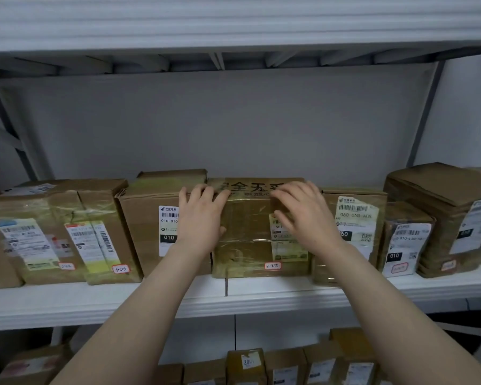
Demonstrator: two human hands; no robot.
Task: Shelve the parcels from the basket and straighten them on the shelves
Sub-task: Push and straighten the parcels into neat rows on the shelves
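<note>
- Left hand [200, 215]: palm flat on the upper left front of the tape-wrapped brown cardboard box [250, 245]. Fingers straight, reaching over its top edge; thumb on the front face.
- Right hand [303, 215]: fingers spread and slightly bent, tips on the upper right front and top edge of the same box. Not wrapped round it.
- Hands apart, one at each top corner. Both forearms bare.
- Box: rectangular, standing on the white metal middle shelf [261, 298], front face near the shelf lip. Glossy clear tape, wrinkled. Black printed characters on top. White shipping label half hidden by the right hand.
- Left neighbour: plain matt cardboard box with white barcode label [150, 218], touching.
- Right neighbour: taped cardboard box with torn-edged label [353, 218], touching.
- Further right: small dark film-wrapped parcel [408, 245], then a ridged brown paper parcel [456, 212].
- Further left: two taped cardboard boxes [67, 232] side by side.
- Count on this shelf: seven parcels whole in view, one more cut off at the left edge.
- Lower shelf parcels [285, 368]: a row of small brown ones, blurred; count cannot be told.
- Grey back wall [220, 120] behind; white upper shelf [233, 23] above.
</note>
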